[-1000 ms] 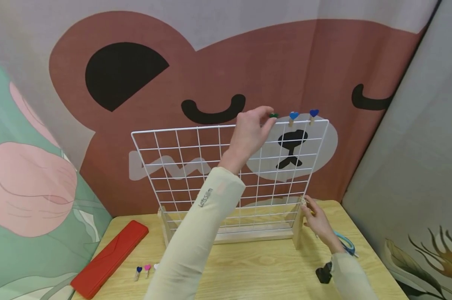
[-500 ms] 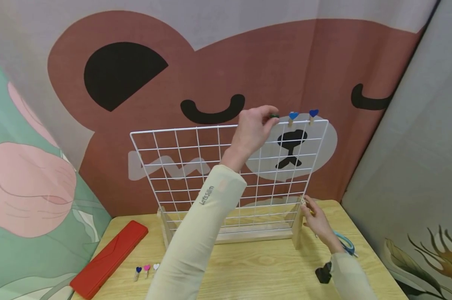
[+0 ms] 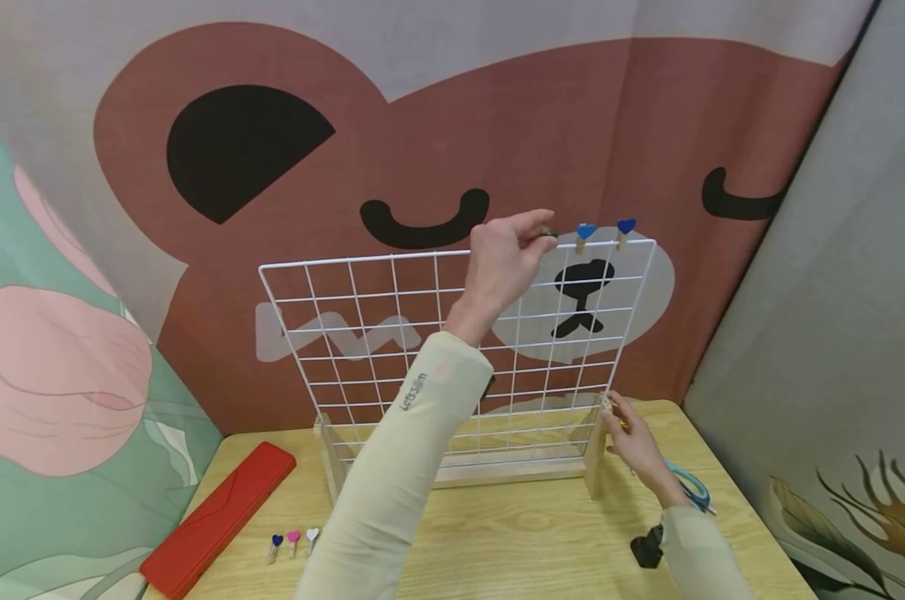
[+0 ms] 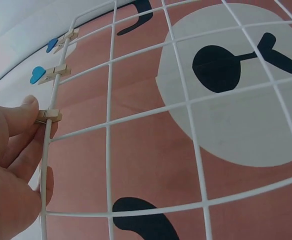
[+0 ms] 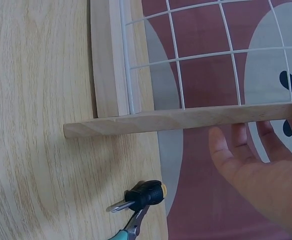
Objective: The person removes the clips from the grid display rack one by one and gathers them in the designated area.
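A white wire grid panel (image 3: 381,333) stands upright in a wooden stand (image 3: 512,476). My left hand (image 3: 501,262) is at its top bar, thumb and fingers pinching a small wooden clothespin (image 4: 48,116) that sits across the bar. Only a dark green sliver of its top shows in the head view. To its right, a light-blue heart clothespin (image 3: 585,234) and a dark-blue heart clothespin (image 3: 625,230) are clipped on the same bar. My right hand (image 3: 638,446) grips the upper end of the stand's right wooden post (image 5: 186,119), thumb and fingers on opposite sides.
A red case (image 3: 220,517) lies at the table's left. Beside it are three heart clothespins, navy (image 3: 276,546), pink (image 3: 293,542) and white (image 3: 312,538). A stubby screwdriver (image 5: 145,194) and a blue-handled tool (image 3: 691,485) lie right of the stand. Printed curtains (image 3: 437,150) hang behind.
The left fingers have shifted slightly at the clothespin, and less of its green top shows. The left sleeve has moved a little right, uncovering the white clothespin. The right hand stays put.
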Demonstrator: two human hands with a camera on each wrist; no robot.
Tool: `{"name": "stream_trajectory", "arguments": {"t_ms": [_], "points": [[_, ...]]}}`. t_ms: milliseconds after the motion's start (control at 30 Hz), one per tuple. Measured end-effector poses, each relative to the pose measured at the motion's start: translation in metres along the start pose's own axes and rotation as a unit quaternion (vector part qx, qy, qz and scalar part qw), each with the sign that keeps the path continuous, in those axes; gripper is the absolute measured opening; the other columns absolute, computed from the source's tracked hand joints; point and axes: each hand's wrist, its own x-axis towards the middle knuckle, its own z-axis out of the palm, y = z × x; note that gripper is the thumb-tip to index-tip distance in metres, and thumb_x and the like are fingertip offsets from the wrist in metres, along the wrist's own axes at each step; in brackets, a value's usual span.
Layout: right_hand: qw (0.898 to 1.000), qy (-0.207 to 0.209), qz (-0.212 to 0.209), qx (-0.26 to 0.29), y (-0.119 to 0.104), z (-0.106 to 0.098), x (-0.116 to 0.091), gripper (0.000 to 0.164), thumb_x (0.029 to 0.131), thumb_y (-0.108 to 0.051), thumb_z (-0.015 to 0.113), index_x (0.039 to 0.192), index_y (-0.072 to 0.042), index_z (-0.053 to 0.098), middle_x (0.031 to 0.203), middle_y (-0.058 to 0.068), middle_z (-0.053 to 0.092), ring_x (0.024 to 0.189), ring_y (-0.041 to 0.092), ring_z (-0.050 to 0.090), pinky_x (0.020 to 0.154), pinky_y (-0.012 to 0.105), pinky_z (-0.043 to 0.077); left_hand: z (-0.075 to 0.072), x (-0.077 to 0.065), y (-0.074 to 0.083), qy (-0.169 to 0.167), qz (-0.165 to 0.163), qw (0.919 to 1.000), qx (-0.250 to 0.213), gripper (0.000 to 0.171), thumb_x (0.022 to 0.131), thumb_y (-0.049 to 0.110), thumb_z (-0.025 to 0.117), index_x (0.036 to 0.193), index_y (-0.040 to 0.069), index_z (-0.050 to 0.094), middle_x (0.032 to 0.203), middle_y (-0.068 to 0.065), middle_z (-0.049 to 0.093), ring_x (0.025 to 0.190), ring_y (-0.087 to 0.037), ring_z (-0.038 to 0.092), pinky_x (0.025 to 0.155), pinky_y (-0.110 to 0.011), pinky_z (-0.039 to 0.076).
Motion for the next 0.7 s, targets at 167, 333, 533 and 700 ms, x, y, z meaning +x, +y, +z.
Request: {"name": "stream_trajectory", "arguments": {"t_ms": [167,333,533,700], "points": [[1.000,0.000,-0.002,0.000,-0.0010,0.0005,-0.0003,0.055,0.106,-0.024,0.036,0.151,0.000,0.016,0.144,0.037,0.028,0.126,0.055,0.036,0.083,0.056,0.050,0.0012,0.0003,-0.0012,0.009,0.003,1.0000,-0.002,0.031,0.087,0.016,0.072,0.117,0.008,0.070,0.100,-0.003,0.073,0.085,-0.007,0.070,0.060,-0.012,0.046],[1.000,0.000,-0.004,-0.002,-0.0001,0.0009,-0.0007,0.055,0.106,-0.024,0.036,0.151,0.001,0.016,0.143,0.037,0.028,0.125,0.056,0.036,0.083,0.057,0.050,0.0027,-0.0006,-0.0019,0.025,0.015,0.9996,0.005,0.031,0.087,0.016,0.072,0.117,0.008,0.070,0.097,-0.003,0.073,0.084,-0.007,0.070,0.060,-0.013,0.045],[1.000,0.003,-0.003,-0.001,0.0013,0.0013,-0.0009,0.055,0.106,-0.024,0.036,0.151,0.001,0.017,0.143,0.038,0.028,0.126,0.054,0.036,0.082,0.056,0.050,0.0031,-0.0011,-0.0021,0.037,0.024,0.9990,0.006,0.029,0.087,0.014,0.072,0.115,0.008,0.071,0.095,-0.002,0.074,0.082,-0.006,0.070,0.061,-0.012,0.046],[1.000,0.000,-0.003,-0.002,0.0025,0.0005,-0.0013,0.056,0.106,-0.026,0.035,0.152,0.000,0.016,0.144,0.037,0.027,0.127,0.054,0.035,0.083,0.057,0.050,-0.0007,0.0005,-0.0013,-0.004,0.008,0.9999,-0.012,0.026,0.087,0.015,0.072,0.112,0.007,0.071,0.099,-0.004,0.073,0.085,-0.008,0.070,0.068,-0.012,0.048]]}}
